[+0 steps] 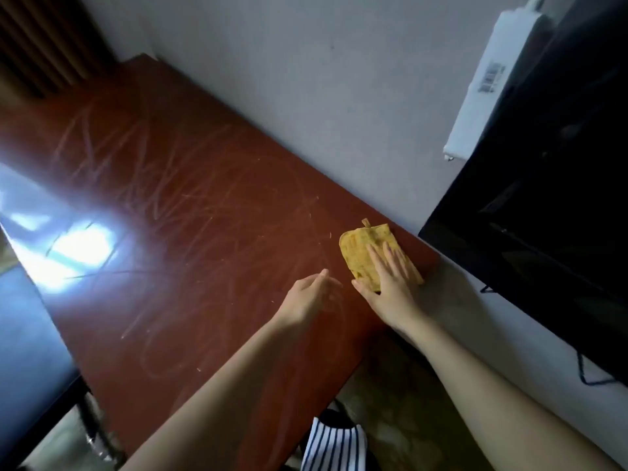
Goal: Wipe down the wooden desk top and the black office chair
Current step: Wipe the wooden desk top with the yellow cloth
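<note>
From the head camera, the person stands at one short end of the wooden desk (204, 232), both bare arms reaching over it. The right hand (390, 283) lies flat on a folded yellow cloth (365, 254), fingers (385, 254) straight and spread, pressing it down rather than gripping it. The cloth sits at the desk's corner where the wall-side edge meets the near end, just below a dark screen (543, 198). The left hand (307, 295) hovers just beside it, closer to the middle of the near end, fingers loosely curled and holding nothing.

The desk top is crossed with pale streaks and dotted with small specks along most of its length. I'd judge the wiping has barely got going, with only this corner under the cloth. By the desk's long open edge sits a dark padded seat (30, 351), probably the office chair, and no hand is near it. That part looks wholly undone.
</note>
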`<state>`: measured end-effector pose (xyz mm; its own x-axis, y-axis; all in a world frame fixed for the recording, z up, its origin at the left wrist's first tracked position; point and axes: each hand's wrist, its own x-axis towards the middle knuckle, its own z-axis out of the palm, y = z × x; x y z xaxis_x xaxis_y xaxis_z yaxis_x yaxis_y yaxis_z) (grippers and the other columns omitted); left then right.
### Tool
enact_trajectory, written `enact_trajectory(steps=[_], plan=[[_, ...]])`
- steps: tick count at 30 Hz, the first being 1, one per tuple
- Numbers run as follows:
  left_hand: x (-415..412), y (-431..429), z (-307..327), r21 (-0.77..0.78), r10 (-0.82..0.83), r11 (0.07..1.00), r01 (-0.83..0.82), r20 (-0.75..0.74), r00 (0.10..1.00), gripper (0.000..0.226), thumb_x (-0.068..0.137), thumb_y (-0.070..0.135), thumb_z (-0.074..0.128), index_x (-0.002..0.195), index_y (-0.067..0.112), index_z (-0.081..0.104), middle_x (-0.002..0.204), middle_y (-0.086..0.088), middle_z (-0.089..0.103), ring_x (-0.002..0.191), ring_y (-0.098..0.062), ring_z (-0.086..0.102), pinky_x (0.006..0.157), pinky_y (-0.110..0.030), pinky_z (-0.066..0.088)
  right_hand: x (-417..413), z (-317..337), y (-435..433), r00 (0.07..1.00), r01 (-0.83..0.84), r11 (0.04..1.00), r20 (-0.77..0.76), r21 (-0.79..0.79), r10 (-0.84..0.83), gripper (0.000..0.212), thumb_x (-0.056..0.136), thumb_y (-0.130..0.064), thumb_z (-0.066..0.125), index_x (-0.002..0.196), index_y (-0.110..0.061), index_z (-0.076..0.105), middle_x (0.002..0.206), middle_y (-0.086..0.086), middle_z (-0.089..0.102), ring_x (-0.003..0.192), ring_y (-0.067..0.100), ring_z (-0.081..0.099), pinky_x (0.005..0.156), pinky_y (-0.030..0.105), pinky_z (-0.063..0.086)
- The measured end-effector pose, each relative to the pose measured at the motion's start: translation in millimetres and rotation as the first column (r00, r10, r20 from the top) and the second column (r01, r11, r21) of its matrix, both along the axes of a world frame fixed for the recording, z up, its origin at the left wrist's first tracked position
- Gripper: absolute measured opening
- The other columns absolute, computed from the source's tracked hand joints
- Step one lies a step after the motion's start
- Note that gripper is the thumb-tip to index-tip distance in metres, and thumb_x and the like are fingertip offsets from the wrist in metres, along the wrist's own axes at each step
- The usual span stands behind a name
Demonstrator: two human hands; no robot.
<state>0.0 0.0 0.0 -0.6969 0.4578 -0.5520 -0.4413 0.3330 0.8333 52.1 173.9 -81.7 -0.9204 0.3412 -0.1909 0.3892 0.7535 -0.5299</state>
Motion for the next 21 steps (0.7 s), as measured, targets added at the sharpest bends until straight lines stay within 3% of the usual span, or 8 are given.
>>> enact_trajectory(steps=[3, 5, 7, 10, 14, 16, 21], plan=[[1, -1, -2, -0.049, 0.017, 0.999, -0.016, 0.001, 1.000, 0.037, 0.103, 0.023, 0.035, 0.098, 0.000, 0.063, 0.067, 0.000, 0.057, 0.058, -0.010, 0.053, 0.043, -0.009, 0.036, -11, -10, -5, 0.999, -0.027, 0.986, 0.042, 0.167, 0.020, 0.075, 0.092, -0.059, 0.040, 0.151, -0.034, 0.001, 0.160, 0.002, -0.004, 0.146, 0.026, 0.002, 0.116, 0.042, 0.014], [4, -5, -3, -0.062, 0.036, 0.997, -0.037, -0.013, 0.999, 0.032, 0.102, 0.021, 0.037, 0.096, 0.003, 0.062, 0.074, -0.004, 0.060, 0.060, -0.012, 0.054, 0.042, -0.008, 0.035, -13, -13, -15, 0.999, 0.030, 0.978, 0.013, 0.208, -0.033, 0.071, 0.093, -0.055, 0.041, 0.152, -0.031, 0.008, 0.158, 0.005, 0.014, 0.142, 0.028, 0.018, 0.111, 0.044, 0.025], [7, -10, -4, -0.067, 0.057, 0.996, -0.057, -0.003, 0.998, 0.028, 0.102, 0.019, 0.038, 0.097, 0.004, 0.061, 0.079, -0.008, 0.060, 0.062, -0.012, 0.053, 0.042, -0.007, 0.035, -12, -15, -20, 0.997, 0.070, 0.953, -0.036, 0.296, -0.062, 0.067, 0.095, -0.050, 0.043, 0.151, -0.025, 0.017, 0.151, 0.005, 0.033, 0.138, 0.025, 0.028, 0.111, 0.042, 0.026], [15, -19, -6, -0.076, 0.112, 0.991, -0.111, 0.014, 0.994, 0.024, 0.100, 0.012, 0.040, 0.098, 0.002, 0.061, 0.087, -0.014, 0.061, 0.063, -0.012, 0.052, 0.043, -0.008, 0.036, -8, -16, -19, 1.000, 0.023, 0.921, -0.008, 0.388, -0.021, 0.058, 0.096, -0.043, 0.046, 0.146, -0.018, 0.032, 0.145, 0.003, 0.044, 0.136, 0.022, 0.034, 0.110, 0.040, 0.025], [29, -29, -7, -0.070, 0.141, 0.988, -0.139, 0.034, 0.989, 0.020, 0.099, 0.009, 0.042, 0.096, 0.004, 0.061, 0.082, -0.010, 0.061, 0.057, -0.007, 0.054, 0.043, -0.009, 0.035, 2, -7, -16, 0.994, -0.052, 0.895, -0.060, 0.443, 0.088, 0.031, 0.089, -0.023, 0.064, 0.117, -0.009, 0.062, 0.116, 0.009, 0.065, 0.113, 0.028, 0.057, 0.091, 0.042, 0.043], [36, -33, -5, -0.064, 0.123, 0.991, -0.121, 0.038, 0.992, 0.019, 0.098, 0.008, 0.042, 0.097, 0.003, 0.061, 0.082, -0.010, 0.060, 0.049, 0.000, 0.053, 0.043, -0.009, 0.036, 8, -3, -16, 0.992, -0.057, 0.878, -0.075, 0.475, 0.105, 0.018, 0.087, -0.013, 0.067, 0.104, -0.007, 0.066, 0.100, 0.009, 0.069, 0.097, 0.028, 0.062, 0.078, 0.039, 0.048], [49, -45, -3, -0.032, 0.069, 0.997, -0.068, 0.047, 0.997, 0.020, 0.099, 0.007, 0.040, 0.102, 0.003, 0.060, 0.091, -0.015, 0.060, 0.063, -0.010, 0.055, 0.045, -0.008, 0.038, 20, 2, -33, 0.999, 0.021, 0.936, -0.036, 0.351, -0.009, 0.017, 0.096, -0.012, 0.053, 0.111, -0.009, 0.060, 0.107, 0.006, 0.066, 0.102, 0.025, 0.056, 0.081, 0.036, 0.048]])
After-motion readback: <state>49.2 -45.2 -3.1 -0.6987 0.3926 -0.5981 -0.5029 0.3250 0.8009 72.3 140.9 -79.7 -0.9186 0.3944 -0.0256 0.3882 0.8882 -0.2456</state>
